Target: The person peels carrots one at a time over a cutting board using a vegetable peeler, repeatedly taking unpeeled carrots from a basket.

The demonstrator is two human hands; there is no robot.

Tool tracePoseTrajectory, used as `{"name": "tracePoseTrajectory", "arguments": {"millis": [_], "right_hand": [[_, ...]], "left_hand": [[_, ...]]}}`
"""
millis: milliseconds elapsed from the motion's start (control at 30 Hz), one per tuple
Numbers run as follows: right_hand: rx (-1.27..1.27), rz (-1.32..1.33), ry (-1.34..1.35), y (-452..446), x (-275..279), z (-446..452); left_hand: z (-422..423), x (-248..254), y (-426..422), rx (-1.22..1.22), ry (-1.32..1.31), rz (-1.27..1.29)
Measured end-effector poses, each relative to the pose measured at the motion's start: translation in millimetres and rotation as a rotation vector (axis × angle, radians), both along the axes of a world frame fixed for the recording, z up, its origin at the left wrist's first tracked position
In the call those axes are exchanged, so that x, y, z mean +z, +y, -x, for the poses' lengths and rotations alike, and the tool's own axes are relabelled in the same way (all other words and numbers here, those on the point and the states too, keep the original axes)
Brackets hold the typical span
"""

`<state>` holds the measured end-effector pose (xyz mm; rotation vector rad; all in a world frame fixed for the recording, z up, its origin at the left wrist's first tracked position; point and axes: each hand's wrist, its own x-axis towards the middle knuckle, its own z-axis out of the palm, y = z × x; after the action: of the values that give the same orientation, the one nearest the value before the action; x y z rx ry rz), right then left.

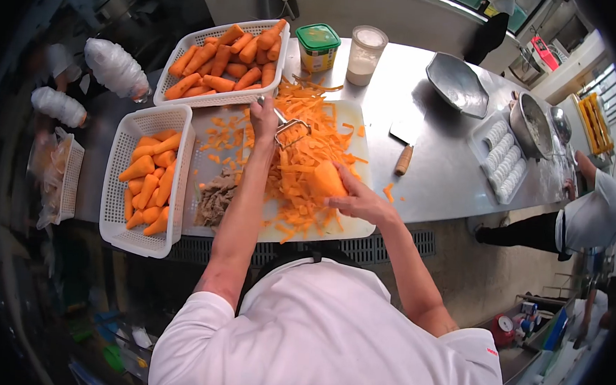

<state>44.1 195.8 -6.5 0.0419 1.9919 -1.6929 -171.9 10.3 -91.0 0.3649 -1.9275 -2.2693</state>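
- Because the peeler (294, 131) needs a firm grip, the left hand (263, 121) is closed round its handle; its blade end hangs over the peelings (311, 133), apart from the carrot.
- The right hand (359, 200) is curled partway, thumb and fingers gripping one end of the carrot (327, 180), presumably so that the rest of its surface is exposed to the blade.
- That carrot is above the heap on the board (357, 228), where strips can drop; whether it rests on them I cannot tell.
- Two baskets of carrots, the far basket (218, 98) and the near basket (138, 243), stand left of the board, probably for easy reach; which holds peeled ones is unclear.
- Brown scraps (217, 195) lie at the board's left, apart from most of the orange heap, perhaps sorted.
- The cleaver (403, 160) lies right of the board, seemingly set aside since both hands are occupied.
- Beyond the heap, the tub (318, 50) and cup (366, 55) stand upright, out of the hands' way.
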Motion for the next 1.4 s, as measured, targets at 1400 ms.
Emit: {"name": "tracePoseTrajectory", "arguments": {"millis": [1400], "right_hand": [[-0.22,-0.613,0.477,-31.6,-29.2,25.1]], "left_hand": [[-33.0,54.2,22.3,-0.008,0.183,0.076]]}}
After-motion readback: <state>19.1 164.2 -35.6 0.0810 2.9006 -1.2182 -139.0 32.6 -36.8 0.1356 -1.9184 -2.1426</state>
